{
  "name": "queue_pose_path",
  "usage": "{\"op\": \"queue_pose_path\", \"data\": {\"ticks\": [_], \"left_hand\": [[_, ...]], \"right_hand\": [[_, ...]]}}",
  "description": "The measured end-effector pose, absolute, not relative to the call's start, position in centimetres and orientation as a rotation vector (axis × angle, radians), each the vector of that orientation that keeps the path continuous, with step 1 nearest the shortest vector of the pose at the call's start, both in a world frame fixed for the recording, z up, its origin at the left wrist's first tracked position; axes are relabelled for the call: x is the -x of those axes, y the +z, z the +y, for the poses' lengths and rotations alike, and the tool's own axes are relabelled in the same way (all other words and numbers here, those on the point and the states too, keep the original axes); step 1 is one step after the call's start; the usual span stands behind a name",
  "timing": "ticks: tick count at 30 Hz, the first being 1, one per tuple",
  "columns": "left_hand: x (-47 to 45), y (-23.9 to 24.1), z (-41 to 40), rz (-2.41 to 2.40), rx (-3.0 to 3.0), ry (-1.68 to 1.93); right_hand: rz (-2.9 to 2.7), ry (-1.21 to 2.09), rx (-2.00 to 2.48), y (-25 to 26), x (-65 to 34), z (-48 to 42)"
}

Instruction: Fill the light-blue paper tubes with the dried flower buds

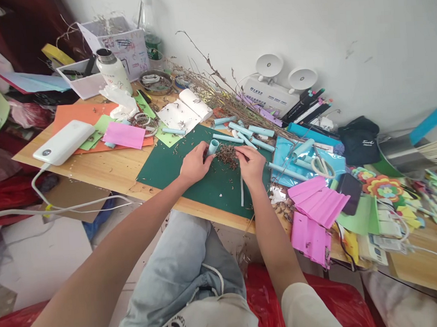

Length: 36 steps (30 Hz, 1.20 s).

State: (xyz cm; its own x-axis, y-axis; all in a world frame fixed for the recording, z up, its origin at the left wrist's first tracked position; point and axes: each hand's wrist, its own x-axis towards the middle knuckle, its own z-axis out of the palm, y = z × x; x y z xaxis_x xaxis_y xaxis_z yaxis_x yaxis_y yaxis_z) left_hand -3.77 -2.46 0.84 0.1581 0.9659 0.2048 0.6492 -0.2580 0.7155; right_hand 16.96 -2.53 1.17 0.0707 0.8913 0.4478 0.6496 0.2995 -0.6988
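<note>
My left hand (pixel 195 164) is closed around a short light-blue paper tube (pixel 213 146), whose open end faces up toward me. Just right of the tube lies a small heap of dry brown plant bits (pixel 227 155) on a dark green mat (pixel 205 186). At the heap's right edge, my right hand (pixel 251 164) has its fingertips pressed together; what they pinch is too small to make out. A thin pale strip (pixel 242 191) lies on the mat below that hand. Behind the heap, several rolled light-blue paper tubes (pixel 240 129) lie in a loose pile.
Dry twigs (pixel 221 92) stretch along the wall behind the mat. Leftward are a white power bank (pixel 64 142), a pink paper (pixel 124 134) and an uncapped white bottle (pixel 112 71). Rightward lie scissors (pixel 322 167), folded pink paper (pixel 317 199) and a blue plastic packet (pixel 284 157).
</note>
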Motion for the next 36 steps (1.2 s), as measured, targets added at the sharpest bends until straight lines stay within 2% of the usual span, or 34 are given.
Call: {"op": "queue_pose_path", "data": {"ticks": [4, 12, 16, 25, 36], "left_hand": [[3.74, 0.9, -2.48, 1.532, -1.972, 0.898], [3.72, 0.73, -2.48, 1.509, -1.976, 0.941], [3.7, 0.83, -2.49, 1.526, -1.976, 0.914], [3.74, 0.76, -2.46, 1.509, -1.973, 0.93], [3.74, 0.78, -2.44, 1.512, -1.969, 0.927]], "right_hand": [[-1.68, 0.417, 1.404, 0.53, -17.19, -2.35], [-1.913, 0.236, 1.417, 0.89, -16.96, -2.41], [-2.086, 0.274, 1.499, 0.54, -16.96, -2.24], [-1.625, 0.209, 1.489, 1.04, -17.03, -2.5], [-1.542, 0.31, 1.386, 0.7, -16.94, -2.31]]}}
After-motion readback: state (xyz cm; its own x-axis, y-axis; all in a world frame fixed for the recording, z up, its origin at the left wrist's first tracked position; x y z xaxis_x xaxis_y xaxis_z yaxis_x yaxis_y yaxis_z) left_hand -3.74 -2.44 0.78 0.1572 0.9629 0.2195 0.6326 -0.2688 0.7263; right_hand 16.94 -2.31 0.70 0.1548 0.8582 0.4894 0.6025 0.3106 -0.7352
